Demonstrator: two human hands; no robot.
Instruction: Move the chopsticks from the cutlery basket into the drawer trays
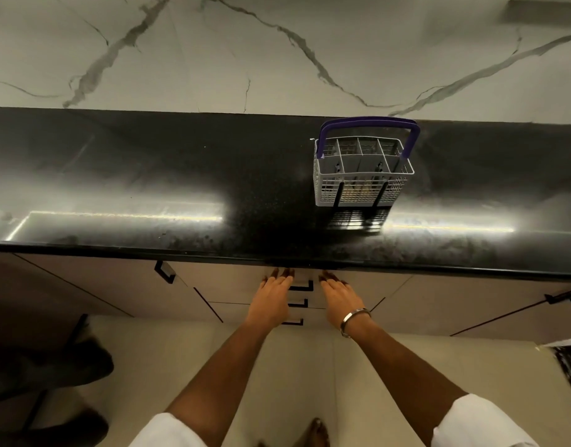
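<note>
- Hands first: left hand [275, 293] is reaching out flat toward the top drawer [245, 282], fingers straight and a bit spread, holding nothing. The tips are sitting right up at the drawer front, just under the counter edge; can't really tell if they're touching it.
- Right hand [337, 295] is doing the same thing on the other side, fingers straight and together, nothing in it. It's wearing a silver bracelet [355, 319] at the wrist.
- Black drawer handle [301, 287] is showing between the two hands, with two more handles stacked below it on the lower drawers. All the drawers are looking shut, so the trays aren't in view.
- White sleeves are showing at the bottom on both arms, and a bare foot [314, 432] is poking in on the pale floor tiles.
- Black shiny counter [148, 175] is running across the middle, catching some light glare.
- Cutlery basket [363, 171] is standing upright on that counter, up and to the right of the hands, well apart from them. It's a grey plastic grid with a purple handle [369, 122] arching over the top.
- Chopsticks [361, 188] are sitting low in the basket's front middle compartment, only showing as pale sticks through the mesh, so can't count them.
- White marble wall [277, 50] with grey veins is rising behind the counter.
</note>
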